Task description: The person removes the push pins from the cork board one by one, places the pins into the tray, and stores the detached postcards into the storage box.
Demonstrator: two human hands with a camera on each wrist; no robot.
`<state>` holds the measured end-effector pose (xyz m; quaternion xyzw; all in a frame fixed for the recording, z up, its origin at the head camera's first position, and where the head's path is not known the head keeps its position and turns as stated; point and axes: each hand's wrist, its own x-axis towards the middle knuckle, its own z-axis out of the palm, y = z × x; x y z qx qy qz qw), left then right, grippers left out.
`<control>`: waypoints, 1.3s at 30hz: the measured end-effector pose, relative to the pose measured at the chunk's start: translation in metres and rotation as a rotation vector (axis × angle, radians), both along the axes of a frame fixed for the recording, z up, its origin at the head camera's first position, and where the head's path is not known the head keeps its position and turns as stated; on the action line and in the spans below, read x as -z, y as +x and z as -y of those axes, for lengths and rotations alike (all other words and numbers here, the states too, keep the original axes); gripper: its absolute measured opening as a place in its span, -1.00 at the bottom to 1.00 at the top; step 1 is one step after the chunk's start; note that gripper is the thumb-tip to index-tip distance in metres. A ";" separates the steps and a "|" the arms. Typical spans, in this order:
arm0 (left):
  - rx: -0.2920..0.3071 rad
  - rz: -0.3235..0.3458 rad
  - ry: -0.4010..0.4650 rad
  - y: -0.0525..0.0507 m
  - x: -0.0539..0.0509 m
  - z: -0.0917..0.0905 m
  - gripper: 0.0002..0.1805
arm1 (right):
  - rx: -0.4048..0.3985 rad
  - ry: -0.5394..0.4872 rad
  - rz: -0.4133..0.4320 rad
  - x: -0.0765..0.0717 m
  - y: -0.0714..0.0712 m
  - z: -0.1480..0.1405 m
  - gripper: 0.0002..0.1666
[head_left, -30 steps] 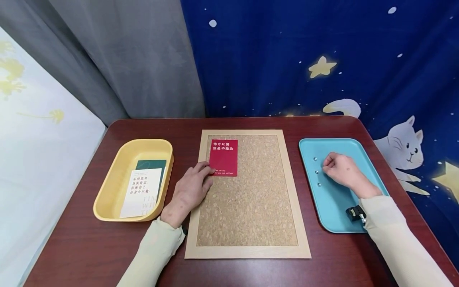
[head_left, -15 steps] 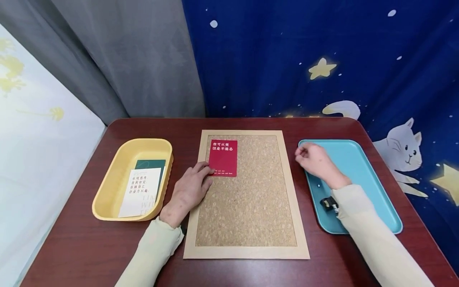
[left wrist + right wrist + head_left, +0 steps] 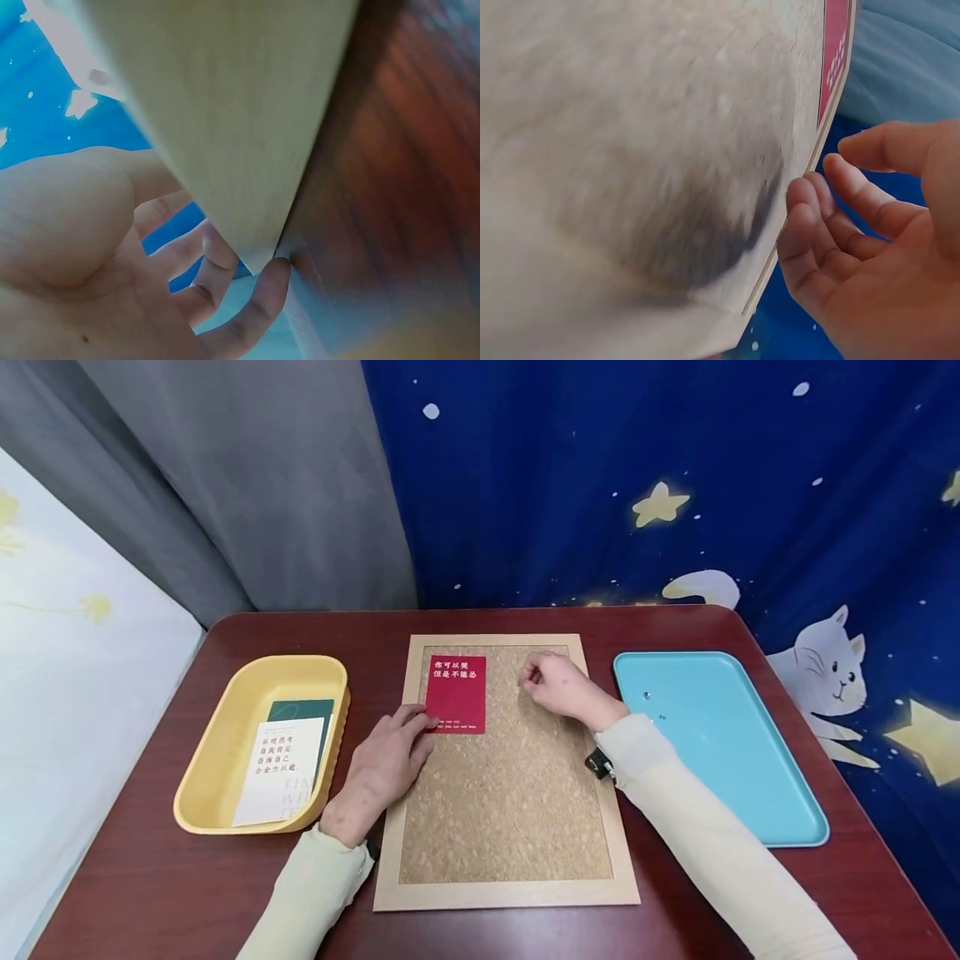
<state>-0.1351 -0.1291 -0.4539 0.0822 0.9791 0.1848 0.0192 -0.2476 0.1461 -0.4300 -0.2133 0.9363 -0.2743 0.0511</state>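
Observation:
A red card [image 3: 457, 695] with white writing lies at the upper left of a wood-framed cork board [image 3: 510, 810]. My left hand [image 3: 384, 762] rests across the board's left edge, fingertips on the card's lower left corner. In the left wrist view its loosely bent fingers [image 3: 214, 262] lie by the wooden frame. My right hand [image 3: 558, 683] is above the board, right of the card and apart from it. Its thumb and index fingertips come together in a pinch around a tiny pushpin, mostly hidden by the fingertips. Small shiny pushpins [image 3: 647, 695] lie in the blue tray [image 3: 738, 760].
Left of the board stands a yellow basket [image 3: 225, 739] holding a white card [image 3: 276, 770] and a dark green card [image 3: 302, 709]. The blue tray is at the right, partly behind the right sleeve. Curtains [image 3: 525, 510] hang behind the dark red table [image 3: 517, 935].
My right hand has moved left from the blue tray to above the cork board, its fingers still pinched. The left hand has stayed at the red card's corner. The view has shifted slightly.

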 end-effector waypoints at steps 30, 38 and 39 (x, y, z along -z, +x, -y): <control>-0.017 0.018 -0.008 0.000 -0.002 0.001 -0.56 | 0.046 -0.040 0.105 0.015 -0.035 0.048 -0.45; -0.007 0.009 -0.012 0.000 -0.001 0.000 -0.55 | 0.065 0.012 0.078 0.018 -0.037 0.057 -0.43; -0.006 0.009 -0.013 0.000 -0.001 0.000 -0.55 | 0.065 0.014 0.075 0.019 -0.037 0.058 -0.43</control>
